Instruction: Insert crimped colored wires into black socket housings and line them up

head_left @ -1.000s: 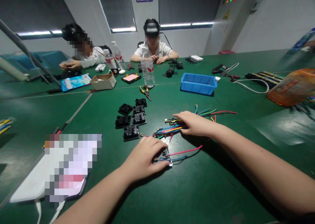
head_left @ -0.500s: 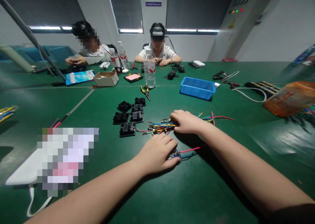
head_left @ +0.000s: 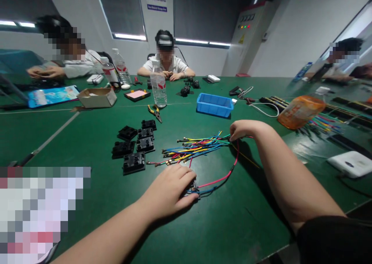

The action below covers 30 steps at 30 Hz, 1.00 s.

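Observation:
My left hand is closed over a small wired part on the green table, and my palm and fingers hide most of it. A red wire and blue and dark wires come out of its right side. My right hand, bent at the wrist, pinches the right end of a loose wire bundle. The bundle is yellow, blue, red and green, with small metal terminals at its left end. The red wire curves up from the part toward my right fingers. Which strands they grip is partly hidden.
Several black plastic housings lie left of the wires. Beyond them are yellow-handled pliers, a water bottle and a blue bin. An orange bottle lies at right near more wires. A co-worker sits opposite.
My right hand has moved right along the wire bundle to its far end, uncovering the strands. My left hand stays on the wired part. The view has turned right.

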{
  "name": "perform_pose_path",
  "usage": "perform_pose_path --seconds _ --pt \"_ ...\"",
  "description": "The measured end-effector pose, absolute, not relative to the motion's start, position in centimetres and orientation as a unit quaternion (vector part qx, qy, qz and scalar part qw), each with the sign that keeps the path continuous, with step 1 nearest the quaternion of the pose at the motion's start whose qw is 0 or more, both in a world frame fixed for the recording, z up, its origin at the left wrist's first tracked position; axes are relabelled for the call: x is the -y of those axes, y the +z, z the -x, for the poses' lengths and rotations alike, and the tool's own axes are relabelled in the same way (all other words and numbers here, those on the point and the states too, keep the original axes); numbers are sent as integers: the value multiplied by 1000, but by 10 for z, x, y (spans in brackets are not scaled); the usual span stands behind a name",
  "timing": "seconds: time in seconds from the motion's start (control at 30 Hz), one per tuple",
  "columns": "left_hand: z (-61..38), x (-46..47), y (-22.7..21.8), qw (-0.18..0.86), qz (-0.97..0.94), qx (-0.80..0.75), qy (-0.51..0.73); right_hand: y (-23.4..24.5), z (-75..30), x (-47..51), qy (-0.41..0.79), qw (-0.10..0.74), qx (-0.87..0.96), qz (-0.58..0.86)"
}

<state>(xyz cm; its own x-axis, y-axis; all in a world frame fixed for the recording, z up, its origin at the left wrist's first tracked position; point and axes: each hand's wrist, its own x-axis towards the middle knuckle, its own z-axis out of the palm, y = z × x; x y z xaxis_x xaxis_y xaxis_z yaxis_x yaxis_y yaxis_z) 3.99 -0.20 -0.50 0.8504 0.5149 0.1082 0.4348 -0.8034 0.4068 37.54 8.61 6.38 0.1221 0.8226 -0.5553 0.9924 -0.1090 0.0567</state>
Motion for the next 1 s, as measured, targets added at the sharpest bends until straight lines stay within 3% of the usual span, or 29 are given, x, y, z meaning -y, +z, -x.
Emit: perform_pose_path --seconds 0.23,0.63,0.8,1.0 --pt "-41 2 -4 185 -944 -254 103 54 -377 -93 -210 266 -601 -724" --pt "-40 4 -1 171 -956 -220 95 34 -365 -95 -233 183 -664 -687" --pt "-39 3 -2 167 -958 -213 99 43 -369 -91 -260 84 -700 -660" --pt "-39 2 -4 165 -959 -206 108 59 -355 -87 -227 -147 -743 -612"
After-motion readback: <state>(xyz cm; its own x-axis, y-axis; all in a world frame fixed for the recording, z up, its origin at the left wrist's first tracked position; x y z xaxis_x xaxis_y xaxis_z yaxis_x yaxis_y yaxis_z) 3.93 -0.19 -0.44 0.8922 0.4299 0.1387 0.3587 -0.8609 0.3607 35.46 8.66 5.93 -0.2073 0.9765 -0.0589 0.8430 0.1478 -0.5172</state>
